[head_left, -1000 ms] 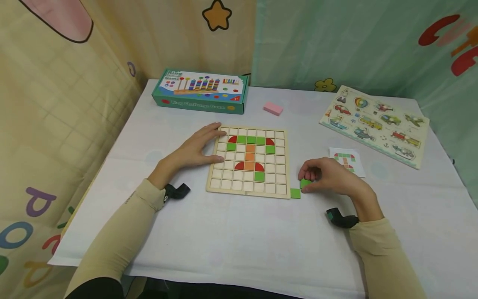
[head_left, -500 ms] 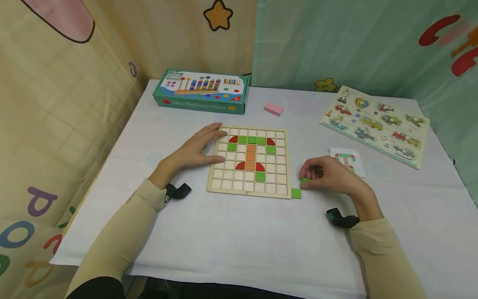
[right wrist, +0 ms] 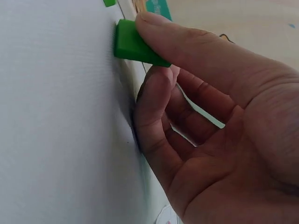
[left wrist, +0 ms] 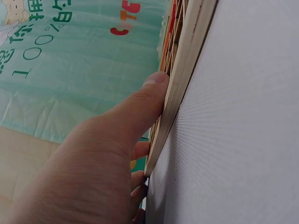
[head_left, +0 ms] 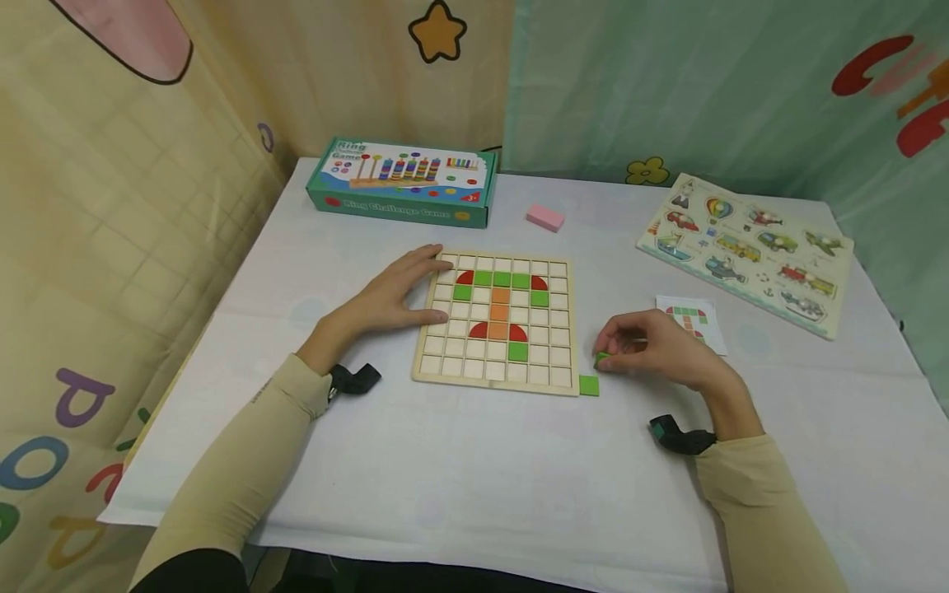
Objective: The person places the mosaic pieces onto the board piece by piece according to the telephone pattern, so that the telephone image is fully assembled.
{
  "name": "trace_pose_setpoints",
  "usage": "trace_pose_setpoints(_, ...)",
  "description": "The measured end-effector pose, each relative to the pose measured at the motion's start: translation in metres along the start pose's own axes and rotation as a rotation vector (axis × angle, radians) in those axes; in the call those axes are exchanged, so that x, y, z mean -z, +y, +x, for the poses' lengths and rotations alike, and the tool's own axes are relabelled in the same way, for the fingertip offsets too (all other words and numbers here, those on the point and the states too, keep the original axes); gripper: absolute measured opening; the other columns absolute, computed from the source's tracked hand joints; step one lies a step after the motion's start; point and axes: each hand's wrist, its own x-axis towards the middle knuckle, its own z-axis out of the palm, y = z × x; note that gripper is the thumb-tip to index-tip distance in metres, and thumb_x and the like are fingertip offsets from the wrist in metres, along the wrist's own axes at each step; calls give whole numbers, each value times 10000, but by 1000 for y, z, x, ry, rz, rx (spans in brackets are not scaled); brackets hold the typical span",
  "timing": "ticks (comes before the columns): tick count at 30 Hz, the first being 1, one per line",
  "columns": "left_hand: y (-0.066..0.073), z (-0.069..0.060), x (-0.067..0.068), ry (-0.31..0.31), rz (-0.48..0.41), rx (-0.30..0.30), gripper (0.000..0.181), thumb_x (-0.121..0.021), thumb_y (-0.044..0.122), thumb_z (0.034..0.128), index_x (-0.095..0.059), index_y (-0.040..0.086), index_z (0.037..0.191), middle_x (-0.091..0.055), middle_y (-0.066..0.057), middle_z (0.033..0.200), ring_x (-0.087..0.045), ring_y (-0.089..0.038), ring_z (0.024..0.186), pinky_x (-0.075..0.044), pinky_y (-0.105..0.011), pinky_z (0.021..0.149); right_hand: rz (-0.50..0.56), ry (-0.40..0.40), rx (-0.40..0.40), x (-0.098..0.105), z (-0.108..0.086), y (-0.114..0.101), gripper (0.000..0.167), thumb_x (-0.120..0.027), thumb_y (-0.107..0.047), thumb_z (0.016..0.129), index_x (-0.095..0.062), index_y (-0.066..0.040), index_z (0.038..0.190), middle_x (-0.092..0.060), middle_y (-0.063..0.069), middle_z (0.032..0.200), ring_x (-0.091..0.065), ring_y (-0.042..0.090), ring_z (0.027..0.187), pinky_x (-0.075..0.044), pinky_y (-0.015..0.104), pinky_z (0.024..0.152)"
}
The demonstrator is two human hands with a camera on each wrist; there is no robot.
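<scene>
A wooden grid board (head_left: 537, 375) lies on the white table, with red quarter-round, green square and orange square tiles set in some of its cells. My left hand (head_left: 385, 295) rests on the board's left edge, fingers spread; in the left wrist view the thumb (left wrist: 152, 91) lies against the frame. Right of the board, my right hand (head_left: 652, 350) pinches a green square tile (right wrist: 133, 42) between thumb and index finger, tilted just over the table. Another green tile (head_left: 589, 385) lies flat by the board's lower right corner.
A pattern card (head_left: 708, 329) lies behind my right hand. Farther back are a picture puzzle board (head_left: 741, 247), a pink block (head_left: 544, 217) and a green Ring Challenge Game box (head_left: 400, 212). Curtains hang behind the table (head_left: 474, 478).
The green tile in my right hand has tipped up from nearly flat, and less of its face shows in the head view. My left hand stays on the board.
</scene>
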Motion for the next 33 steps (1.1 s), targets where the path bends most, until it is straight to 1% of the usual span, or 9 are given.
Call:
trace_pose_setpoints(3, 0, 0, -1, -1, 8, 3, 851, -810, 545, 873, -462, 220, 1578, -198, -19, 1766, -134, -267, 1645, -186, -577, 1311, 14, -6, 12, -1, 0, -1, 194, -875, -225, 887, -762, -128, 1013, -681, 59, 932, -605, 186, 874, -529, 231, 766)
trace_pose_setpoints(8, 0, 2, -2, -2, 6, 7, 847, -801, 562, 876, -462, 230, 1579, -199, -6, 1766, -131, -249, 1645, -189, -565, 1313, 32, 37, 43, -3, 3, -3, 148, -862, -198, 899, -767, -145, 998, -682, 58, 913, -614, 187, 871, -541, 220, 785)
trace_pose_setpoints(10, 0, 2, -2, -1, 0, 9, 844, -803, 558, 876, -465, 230, 1577, -201, -10, 1765, -131, -251, 1645, -188, -566, 1313, 55, 55, 63, -6, 7, -6, 139, -859, -187, 902, -765, -144, 996, -677, 64, 904, -611, 191, 867, -538, 225, 786)
trace_pose_setpoints(14, 0, 1, -2, -3, 2, 9, 848, -810, 551, 873, -465, 226, 1577, -199, -16, 1766, -124, -257, 1647, -181, -570, 1314, 94, 50, 107, -17, 21, -21, 147, -853, -176, 907, -762, -127, 1011, -683, 67, 915, -610, 205, 876, -544, 228, 784)
trace_pose_setpoints(19, 1, 0, 0, 0, 4, 9, 847, -807, 554, 874, -466, 222, 1575, -198, -13, 1766, -118, -252, 1648, -173, -568, 1316, 61, 31, 151, -34, 45, -54, 165, -855, -162, 902, -762, -114, 1030, -695, 43, 950, -615, 222, 912, -549, 219, 819)
trace_pose_setpoints(24, 0, -4, 3, 1, -7, 21, 842, -812, 545, 872, -471, 224, 1572, -199, -4, 1766, -115, -240, 1648, -169, -557, 1319, 13, 49, 194, -59, 70, -80, 154, -861, -157, 896, -761, -106, 1002, -690, 29, 908, -628, 200, 879, -555, 250, 787)
trace_pose_setpoints(28, 0, -2, 0, -3, -15, 19, 840, -803, 567, 877, -463, 254, 1577, -191, 29, 1767, -108, -211, 1648, -166, -541, 1323, -36, 90, 192, -75, 76, -85, 134, -865, -152, 891, -764, -119, 973, -692, 2, 866, -637, 169, 837, -563, 274, 753)
trace_pose_setpoints(30, 0, 0, -2, -3, -10, 19, 840, -797, 577, 879, -458, 260, 1579, -186, 38, 1767, -104, -203, 1649, -163, -534, 1324, -52, 119, 193, -79, 76, -85, 120, -862, -141, 892, -766, -124, 962, -696, -5, 857, -636, 166, 826, -571, 291, 748)
trace_pose_setpoints(33, 0, 0, -1, -2, -4, 26, 846, -804, 567, 875, -460, 249, 1580, -187, 27, 1769, -105, -214, 1649, -160, -540, 1324, -65, 155, 209, -82, 76, -83, 103, -858, -142, 896, -769, -134, 948, -705, -15, 840, -637, 157, 805, -569, 297, 735)
